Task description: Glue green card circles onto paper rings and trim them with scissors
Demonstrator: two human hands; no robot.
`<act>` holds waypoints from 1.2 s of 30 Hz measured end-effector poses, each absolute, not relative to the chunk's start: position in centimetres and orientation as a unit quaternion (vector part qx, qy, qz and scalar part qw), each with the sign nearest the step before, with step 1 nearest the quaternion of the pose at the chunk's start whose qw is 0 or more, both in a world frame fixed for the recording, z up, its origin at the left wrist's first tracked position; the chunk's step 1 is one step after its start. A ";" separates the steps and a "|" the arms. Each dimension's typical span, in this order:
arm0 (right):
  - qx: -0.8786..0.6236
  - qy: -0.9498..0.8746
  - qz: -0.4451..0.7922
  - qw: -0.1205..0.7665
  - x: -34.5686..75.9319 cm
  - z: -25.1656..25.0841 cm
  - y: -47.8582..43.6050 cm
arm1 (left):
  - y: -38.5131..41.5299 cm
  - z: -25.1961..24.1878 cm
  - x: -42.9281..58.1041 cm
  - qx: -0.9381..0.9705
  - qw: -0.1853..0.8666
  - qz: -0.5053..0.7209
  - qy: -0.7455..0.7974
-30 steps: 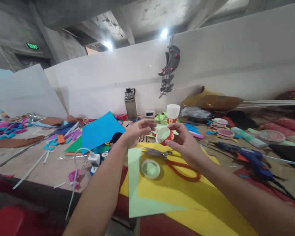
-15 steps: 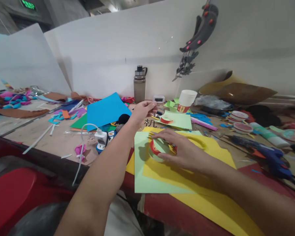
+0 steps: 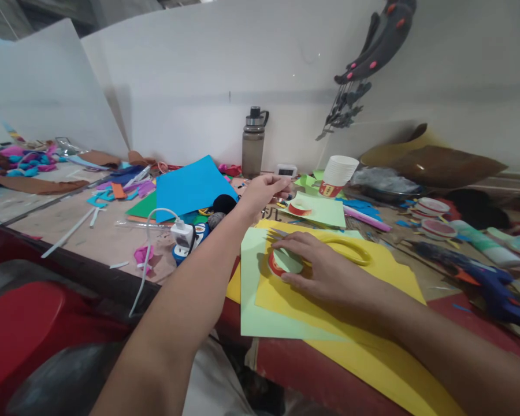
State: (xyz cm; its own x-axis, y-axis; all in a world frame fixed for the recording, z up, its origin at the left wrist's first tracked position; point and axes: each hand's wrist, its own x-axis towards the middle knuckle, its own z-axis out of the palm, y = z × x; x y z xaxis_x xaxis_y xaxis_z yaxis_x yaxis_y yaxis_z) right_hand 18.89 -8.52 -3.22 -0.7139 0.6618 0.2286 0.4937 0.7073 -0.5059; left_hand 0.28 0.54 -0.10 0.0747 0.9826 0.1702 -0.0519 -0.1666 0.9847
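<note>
My left hand (image 3: 266,192) reaches forward over the middle of the table, thumb and fingers closed together. Whatever it pinches, if anything, is too small to make out. Beneath my right hand (image 3: 318,260) is a small red-rimmed piece (image 3: 275,264), like a cut paper cup, with light green paper on it. The thumb and fingers of that hand curl round its edge. Yellow-handled scissors (image 3: 351,247) lie partly hidden under the same hand, on yellow paper (image 3: 281,297) and light green sheets (image 3: 251,315). Another red cup piece (image 3: 300,209) rests on green paper beyond.
A bottle (image 3: 253,144), a small white device (image 3: 286,170) and stacked paper cups (image 3: 338,173) stand at the back. Blue sheets (image 3: 195,188) and a charger with cable (image 3: 182,236) are on the left. A glue gun (image 3: 476,277) lies on the right.
The camera view has shifted slightly. The red-rimmed piece under my right hand has tipped, so its green paper shows at another angle. My left hand stays pinched at the same place.
</note>
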 end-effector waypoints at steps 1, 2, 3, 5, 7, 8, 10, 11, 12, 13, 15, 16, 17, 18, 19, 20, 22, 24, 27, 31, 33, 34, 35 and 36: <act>-0.321 -0.902 0.209 0.201 18.9 -3.2 -8.5 | 0.6 -0.1 0.3 0.551 0.486 0.529 0.425; -0.319 -0.902 0.210 0.202 18.9 -3.2 -8.5 | 0.6 -0.2 0.3 0.552 0.487 0.527 0.425; -0.316 -0.902 0.209 0.205 18.9 -3.2 -8.5 | 0.6 -0.2 0.3 0.553 0.489 0.526 0.423; -0.311 -0.904 0.206 0.209 18.8 -3.0 -8.6 | 0.7 -0.3 0.4 0.557 0.491 0.524 0.417; -0.314 -0.906 0.197 0.203 18.6 -2.9 -8.8 | 0.8 -0.5 0.4 0.563 0.489 0.524 0.412; -0.316 -0.907 0.192 0.199 18.6 -2.8 -8.9 | 0.9 -0.5 0.4 0.566 0.487 0.523 0.410; -0.319 -0.908 0.187 0.197 18.4 -2.7 -9.1 | 0.9 -0.6 0.4 0.572 0.485 0.520 0.409; -0.320 -0.907 0.186 0.199 18.4 -2.6 -9.1 | 1.0 -0.6 0.4 0.574 0.484 0.519 0.409; -0.320 -0.907 0.186 0.202 18.4 -2.6 -9.2 | 1.0 -0.7 0.5 0.575 0.483 0.518 0.410; -0.321 -0.906 0.186 0.205 18.3 -2.6 -9.3 | 1.0 -0.7 0.5 0.576 0.481 0.517 0.411; -0.325 -0.905 0.181 0.207 18.3 -2.6 -9.4 | 1.1 -0.7 0.5 0.578 0.480 0.516 0.411; -0.327 -0.905 0.177 0.208 18.3 -2.6 -9.4 | 1.0 -0.7 0.5 0.578 0.480 0.516 0.411; -0.327 -0.906 0.173 0.207 18.3 -2.7 -9.4 | 1.0 -0.6 0.5 0.579 0.480 0.515 0.411; -0.327 -0.907 0.168 0.207 18.3 -2.8 -9.4 | 1.0 -0.6 0.5 0.580 0.480 0.513 0.412; -0.328 -0.906 0.165 0.208 18.3 -2.9 -9.4 | 0.9 -0.5 0.6 0.582 0.478 0.511 0.414; -0.329 -0.906 0.165 0.211 18.3 -3.0 -9.3 | 0.8 -0.5 0.6 0.583 0.476 0.509 0.417; -0.329 -0.903 0.170 0.220 18.3 -3.1 -9.3 | 0.6 -0.4 0.7 0.585 0.472 0.507 0.421; -0.331 -0.899 0.178 0.223 18.4 -2.9 -9.2 | 0.4 -0.3 0.8 0.588 0.470 0.505 0.422; -0.337 -0.894 0.188 0.228 18.8 -2.0 -8.8 | 0.4 -0.4 0.8 0.591 0.470 0.502 0.421; -0.388 -0.841 0.213 0.313 20.3 -0.1 -7.2 | 0.5 -0.4 1.0 0.583 0.478 0.509 0.416; -0.417 -0.793 0.248 0.368 21.2 0.6 -6.2 | 0.4 -0.4 1.5 0.570 0.478 0.520 0.420; -0.422 -0.770 0.272 0.393 21.6 0.9 -5.8 | 0.2 -0.3 1.9 0.565 0.483 0.521 0.419; -0.421 -0.749 0.296 0.417 21.9 1.2 -5.5 | -0.1 -0.2 2.4 0.558 0.496 0.520 0.415; -0.416 -0.731 0.316 0.439 22.1 1.4 -5.2 | -0.4 -0.1 2.9 0.552 0.522 0.509 0.405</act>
